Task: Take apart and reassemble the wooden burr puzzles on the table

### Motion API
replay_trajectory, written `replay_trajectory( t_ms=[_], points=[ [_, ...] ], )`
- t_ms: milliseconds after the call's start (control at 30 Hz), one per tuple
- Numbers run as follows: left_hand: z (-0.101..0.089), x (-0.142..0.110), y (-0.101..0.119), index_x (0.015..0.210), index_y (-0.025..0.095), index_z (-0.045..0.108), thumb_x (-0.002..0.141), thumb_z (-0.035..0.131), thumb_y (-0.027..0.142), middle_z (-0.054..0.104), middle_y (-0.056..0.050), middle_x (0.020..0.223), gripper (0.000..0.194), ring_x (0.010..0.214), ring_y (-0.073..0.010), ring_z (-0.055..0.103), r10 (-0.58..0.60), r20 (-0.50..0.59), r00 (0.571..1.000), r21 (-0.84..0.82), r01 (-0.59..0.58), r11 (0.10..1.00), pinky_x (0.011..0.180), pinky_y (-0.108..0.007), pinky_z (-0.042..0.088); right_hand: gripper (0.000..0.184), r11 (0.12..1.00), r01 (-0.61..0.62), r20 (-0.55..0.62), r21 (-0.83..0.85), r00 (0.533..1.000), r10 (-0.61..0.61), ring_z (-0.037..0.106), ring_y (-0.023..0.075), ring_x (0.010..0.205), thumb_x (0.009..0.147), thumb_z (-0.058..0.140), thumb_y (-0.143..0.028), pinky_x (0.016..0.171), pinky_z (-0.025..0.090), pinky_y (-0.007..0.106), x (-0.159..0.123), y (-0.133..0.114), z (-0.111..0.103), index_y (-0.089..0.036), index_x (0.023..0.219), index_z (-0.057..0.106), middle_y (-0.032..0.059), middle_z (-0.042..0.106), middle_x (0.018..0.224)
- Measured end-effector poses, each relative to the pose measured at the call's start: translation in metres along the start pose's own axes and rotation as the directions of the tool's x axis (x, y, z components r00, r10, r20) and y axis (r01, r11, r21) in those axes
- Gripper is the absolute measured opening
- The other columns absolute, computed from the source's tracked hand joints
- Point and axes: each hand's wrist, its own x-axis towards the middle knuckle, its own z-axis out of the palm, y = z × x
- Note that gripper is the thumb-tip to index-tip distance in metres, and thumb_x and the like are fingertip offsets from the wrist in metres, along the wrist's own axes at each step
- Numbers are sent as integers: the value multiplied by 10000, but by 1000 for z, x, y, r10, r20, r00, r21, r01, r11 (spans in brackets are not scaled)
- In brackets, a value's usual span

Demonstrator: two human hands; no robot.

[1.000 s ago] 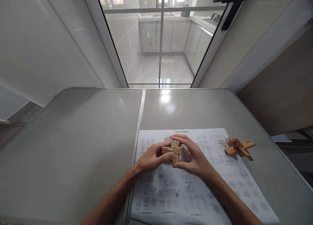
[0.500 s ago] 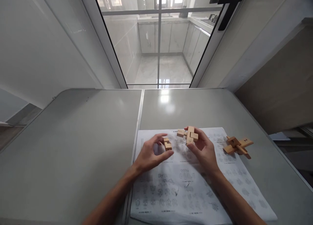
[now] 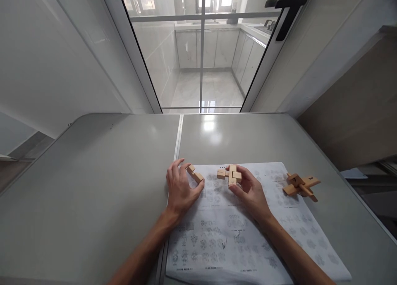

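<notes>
Between the thumb and fingers of my left hand (image 3: 181,188) is a notched wooden puzzle piece (image 3: 195,174), tilted down to the right. My right hand (image 3: 252,190) grips a partly joined wooden puzzle (image 3: 232,176), made of interlocked light blocks, with one notched end pointing left. The two wooden things are apart, both held above a printed instruction sheet (image 3: 214,235). Rows of small diagrams cover the sheet, too faint to read.
Right of the sheet, partly on its edge, lies a crossed wooden assembly (image 3: 300,185) with numbers on it. The grey table (image 3: 93,185) has a metal seam (image 3: 179,136). A glass door (image 3: 201,61) with a black handle (image 3: 287,3) stands beyond the table.
My left hand has moved left and turned, with its notched piece now more slanted. My right hand has shifted slightly left with the joined puzzle.
</notes>
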Motion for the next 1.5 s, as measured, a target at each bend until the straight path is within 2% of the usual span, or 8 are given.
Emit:
replay_trajectory(
  t_ms=[233, 333, 467, 633, 800, 967, 1167, 1500],
  points=[
    [-4, -1, 9, 1401, 197, 518, 892, 759, 324, 477, -201, 1516, 577, 1418, -386, 467, 72, -20, 997, -110, -74, 991, 1156, -581, 415, 526, 999, 43, 32, -13, 999, -42, 688, 312, 1172, 888, 809, -560, 985, 584, 442, 1, -2, 0, -259, 1282, 631, 120, 713, 1289],
    [-11, -4, 19, 1264, 220, 570, 1011, 614, 322, 673, -96, 1164, 277, 982, -214, 669, 100, 35, 994, -351, -82, 933, 909, -370, 544, 536, 996, 75, 90, -40, 993, -71, 675, 319, 1185, 886, 799, -595, 979, 583, 442, 1, -4, 0, -270, 1280, 640, 118, 698, 1303],
    [-18, -7, 29, 1227, 211, 571, 1079, 500, 416, 632, 37, 712, 263, 582, -125, 545, 60, 297, 953, -610, 141, 780, 633, -258, 461, 572, 985, 157, 179, -74, 974, -142, 660, 324, 1195, 877, 786, -642, 1002, 562, 451, 0, -4, 1, -282, 1299, 644, 113, 685, 1326],
    [-20, -7, 34, 1230, 206, 507, 1065, 501, 552, 649, 27, 737, 383, 540, -114, 557, 102, 530, 842, -756, 415, 507, 586, -250, 439, 575, 958, 245, 245, -149, 948, -204, 664, 318, 1162, 875, 818, -557, 968, 573, 455, -2, -5, 6, -299, 1352, 627, 110, 665, 1335],
    [-15, -9, 31, 1157, 219, 489, 1033, 575, 433, 569, 69, 668, 263, 567, -114, 510, 28, 455, 890, -700, 338, 629, 577, -231, 392, 652, 889, 343, 281, -305, 924, -260, 671, 303, 1160, 901, 825, -350, 948, 599, 451, -6, -6, 11, -323, 1482, 530, 116, 630, 1380],
    [-13, -11, 32, 1151, 225, 490, 1011, 573, 328, 471, 103, 647, 193, 545, -100, 439, 79, 416, 906, -664, 244, 707, 558, -221, 360, 621, 870, 378, 330, -315, 904, -273, 666, 316, 1211, 916, 826, -334, 989, 594, 467, -6, -4, 12, -328, 1463, 531, 113, 647, 1356],
    [-14, -9, 34, 1147, 220, 477, 1046, 535, 405, 496, 84, 666, 219, 577, -115, 490, 79, 472, 878, -705, 321, 633, 575, -233, 383, 601, 865, 372, 291, -335, 915, -280, 660, 337, 1221, 907, 841, -343, 1017, 579, 494, -6, -8, 12, -315, 1440, 563, 118, 668, 1339],
    [-15, -6, 32, 1183, 212, 410, 1050, 513, 588, 504, 75, 720, 412, 617, -110, 435, 110, 638, 762, -720, 539, 438, 609, -250, 362, 571, 879, 368, 288, -302, 915, -284, 669, 329, 1211, 920, 824, -366, 1010, 588, 467, -7, -5, 11, -278, 1427, 575, 127, 661, 1323]
  ],
)
